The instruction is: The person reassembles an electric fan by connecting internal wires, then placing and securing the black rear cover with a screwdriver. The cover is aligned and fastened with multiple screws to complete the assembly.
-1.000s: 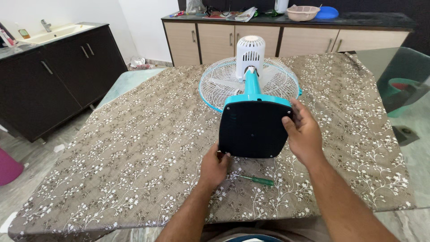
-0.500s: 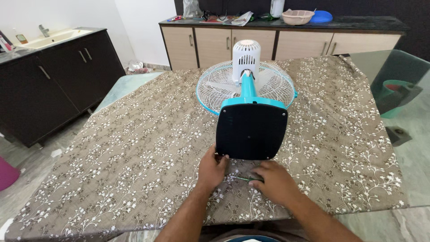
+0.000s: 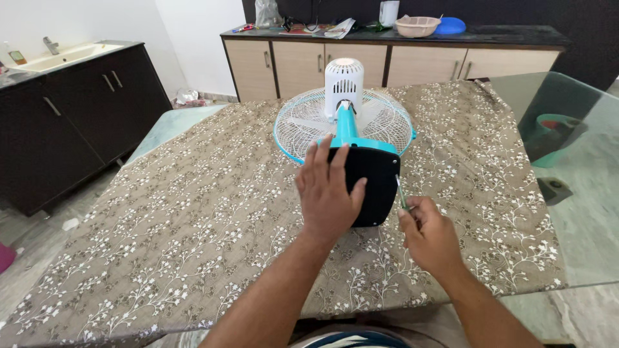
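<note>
We see a turquoise-and-white table fan [image 3: 345, 122] lying face down on the counter [image 3: 193, 212], which is covered with a brown cloth printed with small white flowering twigs. Its round wire guard rests flat on the cloth, the white ribbed motor housing [image 3: 342, 80] stands up behind it, and the turquoise stem runs toward us to the fan's black flat base plate [image 3: 377, 187], which is tipped up and faces the camera.

Our left hand [image 3: 329, 190] is spread open, fingers extended, with the palm laid against the left part of that black base plate; its grip is open and it clasps nothing. Our right hand [image 3: 429, 235] sits just beside the right edge of the base, its grip closed around a thin screwdriver [image 3: 400, 191]. Only the slim metal shaft shows above the fingers, angled up toward the upper right corner of the plate; we cannot tell whether the tip touches it.

Beyond the cloth-covered counter stands a beige cabinet with a dark top [image 3: 387, 58], carrying a pink basket, a blue lid and some papers. At left is a dark cabinet with a white sink [image 3: 64, 55]. At right, bare glass shows beside the cloth.
</note>
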